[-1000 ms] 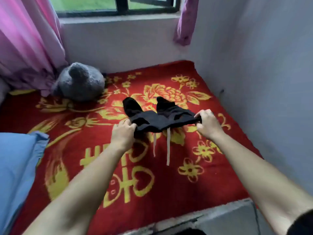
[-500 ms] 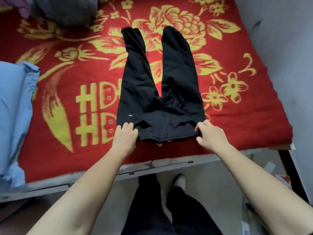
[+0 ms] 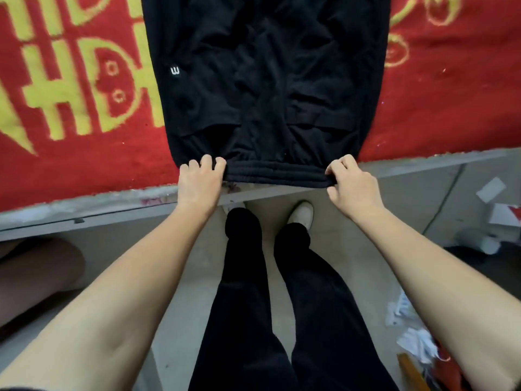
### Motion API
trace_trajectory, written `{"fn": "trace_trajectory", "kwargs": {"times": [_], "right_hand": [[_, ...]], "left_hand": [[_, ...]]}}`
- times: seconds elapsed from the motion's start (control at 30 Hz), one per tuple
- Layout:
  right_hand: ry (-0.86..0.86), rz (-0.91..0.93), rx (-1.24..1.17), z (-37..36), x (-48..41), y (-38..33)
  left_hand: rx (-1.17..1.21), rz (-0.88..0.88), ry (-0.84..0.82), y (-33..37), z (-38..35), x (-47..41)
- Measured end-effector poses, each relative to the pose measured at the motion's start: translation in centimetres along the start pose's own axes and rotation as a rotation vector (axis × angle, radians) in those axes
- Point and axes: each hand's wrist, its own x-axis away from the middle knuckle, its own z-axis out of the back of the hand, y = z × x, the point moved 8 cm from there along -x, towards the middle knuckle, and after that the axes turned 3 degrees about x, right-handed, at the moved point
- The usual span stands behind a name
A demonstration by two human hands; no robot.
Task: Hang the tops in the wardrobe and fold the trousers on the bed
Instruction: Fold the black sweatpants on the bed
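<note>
**Both hands on trouser waistband at bed edge**

Black trousers (image 3: 265, 88) lie flat on red/yellow blanket (image 3: 84, 153), waistband twd person, just over the bed edge (image 3: 112, 210). L hand (image 3: 200, 182) — fingers curled over waistband's L corner. R hand (image 3: 351, 183) pinches R corner, thumb probably underneath, partly hidden. Legs run out of view at top.

Through the head camera I see a bed (image 3: 112, 206) spread with a red blanket (image 3: 84, 170) patterned in yellow. Black trousers (image 3: 267, 94) lie flat on it, their waistband (image 3: 273, 174) reaching the near edge. Paper scraps (image 3: 417, 342) litter the floor (image 3: 352, 263) alongside.
</note>
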Motion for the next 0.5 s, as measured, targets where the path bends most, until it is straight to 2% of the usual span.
{"fn": "trace_trajectory", "kwargs": {"times": [0.13, 0.2, 0.3, 0.37, 0.43, 0.5], "right_hand": [[-0.252, 0.079, -0.008, -0.4, 0.1, -0.3], [-0.307, 0.069, -0.042, 0.7, -0.3, -0.3], [-0.174, -0.078, -0.164, 3.5, -2.4, 1.2], [-0.01, -0.225, -0.248, 5.4, -4.0, 3.4], [0.107, -0.341, -0.393, 6.4, -5.5, 5.9], [0.153, -0.428, -0.567, 6.9, -6.8, 7.7]], "left_hand": [[0.07, 0.017, -0.001, -0.2, 0.4, -0.3], [0.07, 0.026, -0.015, 0.1, 1.1, 0.0], [0.161, 0.063, 0.049, 1.5, 3.1, 0.2], [0.273, 0.004, 0.254, 3.6, 5.3, 0.4], [0.368, -0.152, 0.42, 6.8, 6.9, 0.3], [0.375, -0.249, 0.327, 10.1, 6.3, -0.8]]}}
